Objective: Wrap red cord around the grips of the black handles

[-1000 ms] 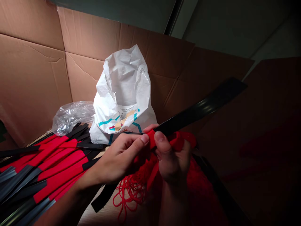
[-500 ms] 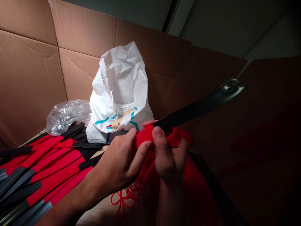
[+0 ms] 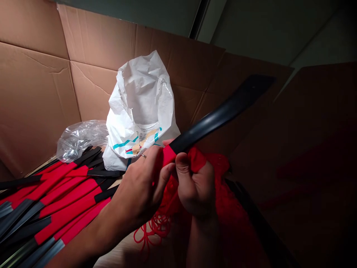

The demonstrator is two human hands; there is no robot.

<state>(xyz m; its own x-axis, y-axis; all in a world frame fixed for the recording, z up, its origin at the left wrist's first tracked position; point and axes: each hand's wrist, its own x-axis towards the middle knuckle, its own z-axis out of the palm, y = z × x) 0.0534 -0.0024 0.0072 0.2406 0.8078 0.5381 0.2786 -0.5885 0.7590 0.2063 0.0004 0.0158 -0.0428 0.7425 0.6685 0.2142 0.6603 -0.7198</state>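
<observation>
A long flat black strip (image 3: 223, 111) slants up to the right from between my hands. A red fabric sleeve (image 3: 167, 154) covers its lower end. My left hand (image 3: 139, 190) is closed round the sleeve, fingers wrapped over the red cloth. My right hand (image 3: 193, 186) is closed too, gripping bunched red fabric (image 3: 199, 160) just below the strip, thumb pressed up against it. Loose red cord (image 3: 152, 229) hangs below my hands. The strip's lower part is hidden behind my hands.
A pile of black strips in red sleeves (image 3: 52, 197) lies at the left. A white paper bag (image 3: 142, 108) stands upright behind my hands, with a crumpled clear plastic bag (image 3: 79, 137) beside it. Brown cardboard walls (image 3: 36, 85) enclose the back and left. The right side is dark.
The strip's far end has tilted upward. My left hand has slid up over the red sleeve, and my right thumb has dropped lower against the bunched fabric.
</observation>
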